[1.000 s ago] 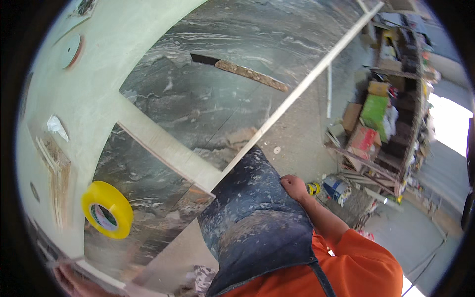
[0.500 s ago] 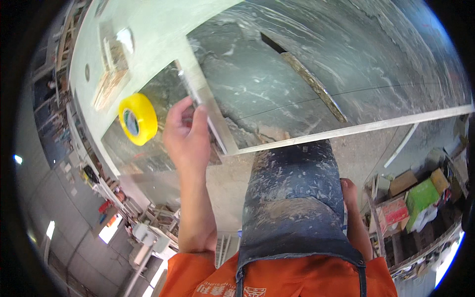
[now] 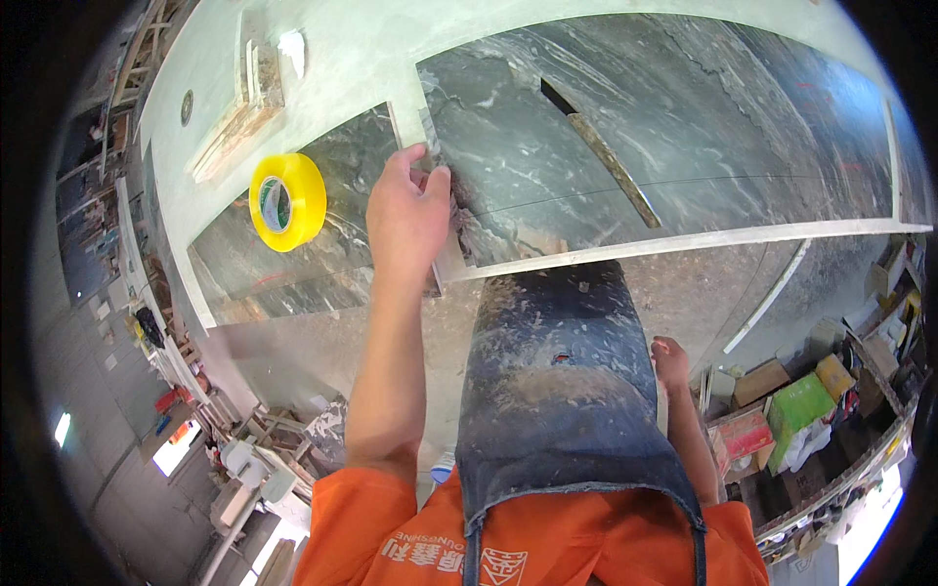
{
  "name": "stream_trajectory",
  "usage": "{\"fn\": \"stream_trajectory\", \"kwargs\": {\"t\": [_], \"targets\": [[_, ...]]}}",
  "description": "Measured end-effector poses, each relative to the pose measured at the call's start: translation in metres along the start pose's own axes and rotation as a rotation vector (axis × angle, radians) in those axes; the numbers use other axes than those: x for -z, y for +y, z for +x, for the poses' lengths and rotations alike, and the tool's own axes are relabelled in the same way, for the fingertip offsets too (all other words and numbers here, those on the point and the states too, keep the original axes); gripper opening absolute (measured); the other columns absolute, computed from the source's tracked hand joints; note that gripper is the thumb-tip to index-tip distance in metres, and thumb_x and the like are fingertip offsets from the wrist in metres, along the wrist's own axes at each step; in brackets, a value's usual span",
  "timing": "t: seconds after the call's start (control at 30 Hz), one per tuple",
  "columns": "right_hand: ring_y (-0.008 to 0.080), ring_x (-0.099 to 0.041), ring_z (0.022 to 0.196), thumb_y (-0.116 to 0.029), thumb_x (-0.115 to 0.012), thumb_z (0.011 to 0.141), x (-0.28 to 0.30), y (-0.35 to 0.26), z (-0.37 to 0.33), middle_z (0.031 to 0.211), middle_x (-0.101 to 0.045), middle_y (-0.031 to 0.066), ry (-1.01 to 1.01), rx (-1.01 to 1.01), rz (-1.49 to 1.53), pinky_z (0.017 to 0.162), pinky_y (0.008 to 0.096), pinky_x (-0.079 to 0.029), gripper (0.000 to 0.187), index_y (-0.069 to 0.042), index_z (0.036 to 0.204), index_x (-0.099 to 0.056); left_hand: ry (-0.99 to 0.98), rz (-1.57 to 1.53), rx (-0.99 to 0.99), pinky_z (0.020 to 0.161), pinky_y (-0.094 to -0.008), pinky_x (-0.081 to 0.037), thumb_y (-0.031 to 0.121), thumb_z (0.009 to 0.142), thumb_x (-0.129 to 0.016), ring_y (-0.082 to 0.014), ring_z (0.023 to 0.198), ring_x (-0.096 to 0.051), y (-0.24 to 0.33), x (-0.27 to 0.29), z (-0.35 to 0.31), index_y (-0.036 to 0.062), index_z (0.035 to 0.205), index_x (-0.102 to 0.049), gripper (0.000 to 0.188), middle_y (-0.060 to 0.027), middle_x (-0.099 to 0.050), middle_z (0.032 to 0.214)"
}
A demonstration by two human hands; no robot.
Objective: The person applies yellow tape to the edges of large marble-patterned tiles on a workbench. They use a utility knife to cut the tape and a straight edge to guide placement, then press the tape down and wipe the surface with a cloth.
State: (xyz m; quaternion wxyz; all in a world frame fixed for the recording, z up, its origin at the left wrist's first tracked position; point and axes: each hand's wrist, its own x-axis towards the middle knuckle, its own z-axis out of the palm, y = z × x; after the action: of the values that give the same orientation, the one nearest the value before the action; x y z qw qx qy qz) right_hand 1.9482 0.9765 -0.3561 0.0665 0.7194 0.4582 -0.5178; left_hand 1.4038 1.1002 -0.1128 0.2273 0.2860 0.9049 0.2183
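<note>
My left hand reaches over the narrow pale gap between two dark, white-veined stone slabs. Its thumb and forefinger are apart, with nothing visible between them, and sit by the left edge of the large slab. Whether they press on that edge I cannot tell. Under and left of the wrist lies the smaller slab, carrying a roll of yellow tape that stands tilted. Low beside my apron, my right hand hangs with curled fingers and nothing visible in them.
A dark narrow strip lies slantwise on the large slab. Stacked thin offcuts rest on the pale tabletop at the far left. To the right of me, boxes and a green package fill a rack.
My left hand has moved forward and right, from the smaller slab's right edge to the large slab's left edge. My right hand shows more fully beside the apron. The whole view has shifted.
</note>
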Motion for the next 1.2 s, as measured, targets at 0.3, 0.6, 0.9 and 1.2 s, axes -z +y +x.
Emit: {"fn": "stream_trajectory", "kwargs": {"t": [0.3, 0.6, 0.9, 1.2], "targets": [[0.0151, -0.070, 0.087, -0.025, -0.065, 0.096, -0.047, -0.047, -0.066, 0.100, -0.077, 0.0088, 0.089, -0.137, 0.031, 0.081, 0.0307, -0.054, 0.035, -0.003, 0.122, -0.073, -0.366, 0.594, -1.094, 0.121, -0.0504, -0.034, 0.012, 0.076, -0.084, -0.0330, 0.149, -0.038, 0.015, 0.057, 0.032, 0.0176, 0.147, -0.055, 0.077, -0.0085, -0.045, 0.158], [0.0215, -0.073, 0.099, -0.029, -0.067, 0.095, -0.094, -0.108, -0.116, 0.106, -0.078, 0.0135, 0.152, -0.136, -0.022, 0.090, 0.0342, -0.055, 0.035, -0.006, 0.120, -0.074, -0.474, 0.593, -1.475, 0.122, -0.0466, -0.033, 0.026, 0.073, -0.087, -0.0306, 0.149, -0.038, 0.016, 0.045, 0.076, 0.0087, 0.143, -0.057, 0.078, -0.0086, -0.047, 0.157], [0.0265, -0.074, 0.100, -0.029, -0.068, 0.092, -0.110, -0.116, -0.120, 0.105, -0.077, 0.0161, 0.144, -0.139, 0.059, 0.089, 0.0371, -0.056, 0.035, -0.007, 0.118, -0.074, -0.428, 0.755, -1.518, 0.119, -0.0457, -0.037, 0.027, 0.078, -0.085, -0.0306, 0.143, -0.047, 0.022, 0.040, 0.073, 0.0065, 0.140, -0.060, 0.070, -0.0122, -0.053, 0.152], [0.0228, -0.073, 0.101, -0.025, -0.068, 0.093, -0.105, -0.144, -0.114, 0.109, -0.077, 0.0160, 0.147, -0.110, 0.035, 0.091, 0.0339, -0.055, 0.036, -0.003, 0.121, -0.073, -0.420, 0.892, -1.521, 0.120, -0.0450, -0.036, 0.035, 0.077, -0.084, -0.0297, 0.143, -0.047, 0.026, 0.040, 0.069, 0.0077, 0.142, -0.060, 0.075, -0.0120, -0.053, 0.152]]}}
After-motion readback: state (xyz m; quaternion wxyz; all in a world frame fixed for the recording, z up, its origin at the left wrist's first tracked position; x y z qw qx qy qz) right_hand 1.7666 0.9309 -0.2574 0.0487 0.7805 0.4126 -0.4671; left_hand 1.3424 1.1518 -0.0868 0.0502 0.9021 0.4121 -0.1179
